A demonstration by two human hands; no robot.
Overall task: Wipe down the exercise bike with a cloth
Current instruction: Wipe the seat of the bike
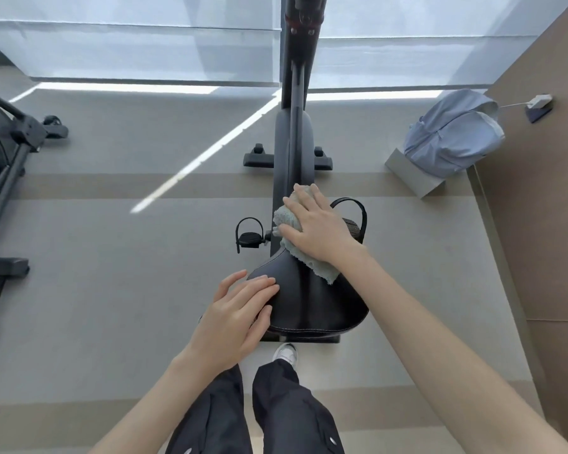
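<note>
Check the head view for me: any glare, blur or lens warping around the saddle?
Head view: window light ahead throws a bright streak across the floor left of the bike, while the saddle shows only a soft sheen; the right hand pressing the cloth and the left hand on the saddle look sharp; the wide lens stretches both forearms.

Grey carpeted floor point(112, 257) with paler tan bands fills the view. At 12 o'clock a wide window point(128, 50) behind a sheer blind casts a bright diagonal light streak point(210, 149) on the floor. At 3 o'clock stands a brown wood-panelled wall point(545, 224); at 2 o'clock a pale blue backpack point(453, 132) sits on a grey block point(413, 178). Another dark machine point(4, 152) stands at 9 o'clock.
</note>
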